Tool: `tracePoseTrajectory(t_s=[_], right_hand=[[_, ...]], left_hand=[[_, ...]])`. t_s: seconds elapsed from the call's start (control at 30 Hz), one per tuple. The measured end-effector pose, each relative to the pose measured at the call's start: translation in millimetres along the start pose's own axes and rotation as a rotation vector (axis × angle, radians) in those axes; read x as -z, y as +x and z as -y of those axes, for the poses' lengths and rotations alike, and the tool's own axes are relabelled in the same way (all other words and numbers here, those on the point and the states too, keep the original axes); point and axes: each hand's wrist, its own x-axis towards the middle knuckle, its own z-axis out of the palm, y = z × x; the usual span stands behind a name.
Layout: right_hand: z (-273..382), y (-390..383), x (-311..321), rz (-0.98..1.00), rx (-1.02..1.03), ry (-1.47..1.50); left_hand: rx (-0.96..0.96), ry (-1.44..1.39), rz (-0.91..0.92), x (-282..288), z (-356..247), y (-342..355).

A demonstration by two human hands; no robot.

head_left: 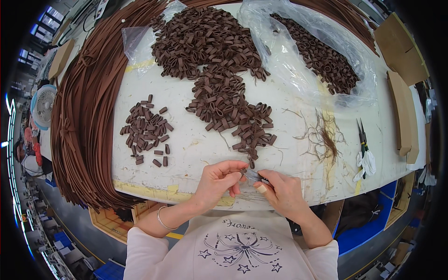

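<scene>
Brown at hand: pinching a small, mostly hidden brown fabric piece (243, 171) in the left hand (220, 181), with long axis unclear; at 4 o'clock, close but apart, gripping a slim silvery tool (252, 175) in the right hand (283, 190), angled toward 10 o'clock.

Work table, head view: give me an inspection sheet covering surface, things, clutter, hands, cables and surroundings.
Surface: pale table, marked, yellow tape along the near edge.
Things: large loop pile at centre, small loop pile to its left, bagged loops at upper right.
Clutter: loose threads right of centre; scissors beside them.
Hands: left hand pinches a brown piece, mostly hidden; right hand holds a small tool, kind unclear.
Cables: cannot tell; far areas show too small.
Surroundings: brown strips along the left, fan beyond them, cardboard at right.
</scene>
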Motion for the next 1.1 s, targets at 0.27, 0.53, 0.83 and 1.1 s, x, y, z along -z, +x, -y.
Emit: tracePoseTrajectory(t_s=[0.27, 0.53, 0.83, 1.1], right_hand=[[3, 3, -3, -0.082, 0.111, -0.185], [3, 7, -4, -0.150, 0.191, -0.309], [2, 7, 10, 0.185, -0.386, 0.614], [5, 15, 7, 0.325, -0.599, 0.996]], left_hand=[[-0.036, 0.095, -0.019, -2, 0, -1], [-0.054, 0.111, -0.012, -1, 0, -1], [-0.125, 0.060, 0.110, 8, -3, 2], [-0.293, 0.255, 0.162, 11, 0, 3]])
